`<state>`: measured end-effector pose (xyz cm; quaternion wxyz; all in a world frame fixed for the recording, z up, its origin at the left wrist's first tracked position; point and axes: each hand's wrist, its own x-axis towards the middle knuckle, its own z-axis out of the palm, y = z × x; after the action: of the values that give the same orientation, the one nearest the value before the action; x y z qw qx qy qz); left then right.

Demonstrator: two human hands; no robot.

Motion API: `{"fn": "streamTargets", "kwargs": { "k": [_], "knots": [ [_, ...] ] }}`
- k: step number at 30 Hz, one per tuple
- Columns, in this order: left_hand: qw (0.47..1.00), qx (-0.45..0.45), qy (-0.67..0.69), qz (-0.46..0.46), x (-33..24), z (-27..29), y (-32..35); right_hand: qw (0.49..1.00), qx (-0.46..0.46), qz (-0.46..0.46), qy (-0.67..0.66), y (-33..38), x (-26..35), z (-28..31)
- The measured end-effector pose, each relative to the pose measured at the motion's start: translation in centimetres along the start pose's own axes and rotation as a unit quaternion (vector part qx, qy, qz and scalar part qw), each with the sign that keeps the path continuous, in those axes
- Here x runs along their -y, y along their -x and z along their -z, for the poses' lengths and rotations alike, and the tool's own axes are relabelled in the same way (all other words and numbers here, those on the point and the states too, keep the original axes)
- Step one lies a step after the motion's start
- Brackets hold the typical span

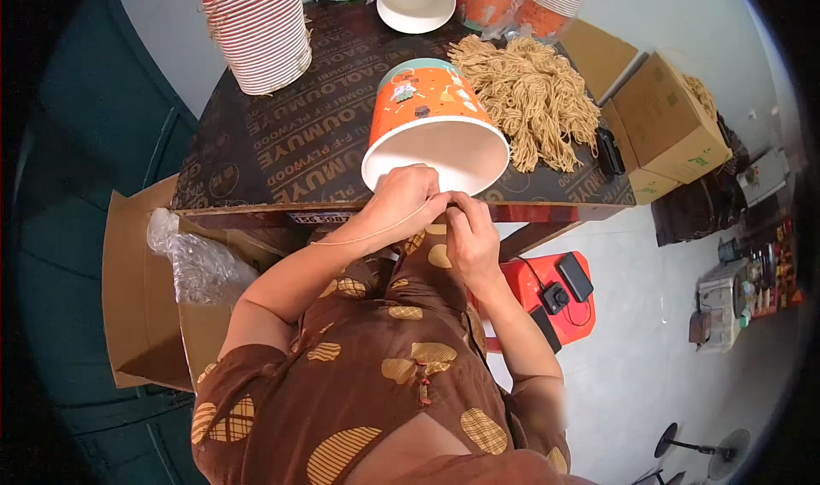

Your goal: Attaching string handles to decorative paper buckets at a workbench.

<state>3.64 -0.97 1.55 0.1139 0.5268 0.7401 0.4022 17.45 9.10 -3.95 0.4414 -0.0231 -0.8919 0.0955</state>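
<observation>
An orange paper bucket (pixel 427 96) with a green band lies on its side on the dark plywood table, its white mouth facing me. My left hand (pixel 407 193) is closed at the lower rim, its fingers partly inside the mouth. Just beside it my right hand (pixel 471 230) pinches at the same spot, fingertips meeting the left ones. A thin tan cord (pixel 389 229) runs from between the fingers back across my left wrist. Whether the cord passes through the bucket's wall is hidden by my fingers. Right of the bucket lies a heap of tan cords (pixel 538 96).
At the table's far left stands a tall stack of nested buckets (pixel 256 37); more stacks and a white-mouthed bucket (pixel 416 2) line the back. An open carton (pixel 141 289) with plastic wrap is lower left. A red stool (pixel 576 310) bears small devices; a cardboard box (pixel 670 126) stands right.
</observation>
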Motion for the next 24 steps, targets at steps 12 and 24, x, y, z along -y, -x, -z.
{"fn": "streamTargets", "kwargs": {
  "k": [12,24],
  "knots": [
    [0.994,0.029,0.077,0.076,0.3,-0.7,-0.5,1.0,-0.003,0.001,-0.025,-0.2,-0.2,0.2],
    [0.998,0.025,-0.031,-0.039,0.6,-0.7,0.1,0.998,-0.018,-0.05,-0.046,-0.7,0.3,0.1]
  ]
}}
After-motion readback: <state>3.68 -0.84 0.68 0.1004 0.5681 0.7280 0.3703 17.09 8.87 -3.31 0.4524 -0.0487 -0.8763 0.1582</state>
